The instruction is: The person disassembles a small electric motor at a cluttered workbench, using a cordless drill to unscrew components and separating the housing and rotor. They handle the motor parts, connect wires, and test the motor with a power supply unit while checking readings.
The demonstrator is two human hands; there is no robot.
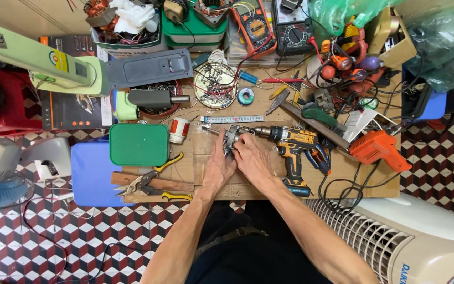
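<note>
Seen from above, a person is leaning over a crowded wooden workbench (374,184) with both bare hands meeting on a small grey metal motor part (230,138) near the bench's middle. The left hand (217,167) is cupping the part from its near side, fingers curled around it, apparently steadying it against the board. The right hand (254,158) is closing over the part from the other side, fingertips pressing on its top; exactly what the fingers are pinching is hidden. Just beyond the right hand's knuckles, a yellow and black cordless drill (291,150) is lying on its side, its chuck pointing toward the part, within easy reach. To the left of the left hand, yellow-handled pliers (151,181) are resting on a wooden strip, beside a green lid (138,144). Farther past the fingertips, a steel ruler (233,119) is lying flat.
</note>
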